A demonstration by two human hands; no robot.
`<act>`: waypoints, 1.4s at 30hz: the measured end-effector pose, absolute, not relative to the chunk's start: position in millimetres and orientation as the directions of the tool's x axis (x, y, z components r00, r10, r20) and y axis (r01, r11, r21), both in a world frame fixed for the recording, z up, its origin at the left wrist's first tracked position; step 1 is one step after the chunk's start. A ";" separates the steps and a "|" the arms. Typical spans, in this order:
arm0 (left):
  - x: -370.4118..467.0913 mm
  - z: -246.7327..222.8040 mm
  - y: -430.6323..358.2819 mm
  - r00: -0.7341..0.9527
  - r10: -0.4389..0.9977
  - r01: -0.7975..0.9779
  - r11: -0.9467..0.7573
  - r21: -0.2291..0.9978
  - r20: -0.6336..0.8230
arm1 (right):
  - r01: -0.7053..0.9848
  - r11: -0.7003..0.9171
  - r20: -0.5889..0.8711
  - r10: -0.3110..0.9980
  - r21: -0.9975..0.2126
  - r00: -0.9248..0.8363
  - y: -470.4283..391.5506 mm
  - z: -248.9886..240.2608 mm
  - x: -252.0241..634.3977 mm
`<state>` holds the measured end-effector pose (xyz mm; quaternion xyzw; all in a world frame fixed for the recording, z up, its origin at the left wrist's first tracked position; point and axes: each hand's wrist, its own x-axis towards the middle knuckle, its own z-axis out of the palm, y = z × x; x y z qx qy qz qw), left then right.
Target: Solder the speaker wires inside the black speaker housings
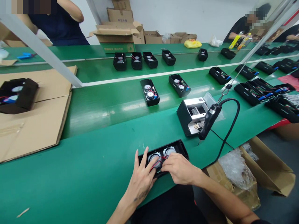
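Note:
A long black speaker housing (183,148) lies tilted on the green bench in front of me. Two round speakers with pale cones sit inside it, a left speaker (153,158) and a right speaker (169,151). Red and black wires (165,157) run between them. My left hand (142,177) is spread over the housing's left end, two fingers raised and others touching the left speaker. At the wires, the fingertips of my right hand (179,168) are pinched together. Its thumb is partly hidden, and so is the exact wire held.
A black electric screwdriver (210,121) hangs beside a silver-and-black screw feeder (193,115). Beyond, a green conveyor (112,102) carries several housings. Cardboard (51,124) with another housing lies left; boxes (266,165) stand lower right. Two co-workers (58,25) (240,26) are across the line.

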<state>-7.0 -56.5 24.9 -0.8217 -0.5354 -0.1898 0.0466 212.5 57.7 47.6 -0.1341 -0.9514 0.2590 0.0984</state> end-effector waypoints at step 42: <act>-62.7 68.2 42.2 0.355 0.912 0.730 -0.132 0.671 -0.207 | 0.376 0.813 -0.223 0.306 -0.444 -0.925 108.2 110.8 147.3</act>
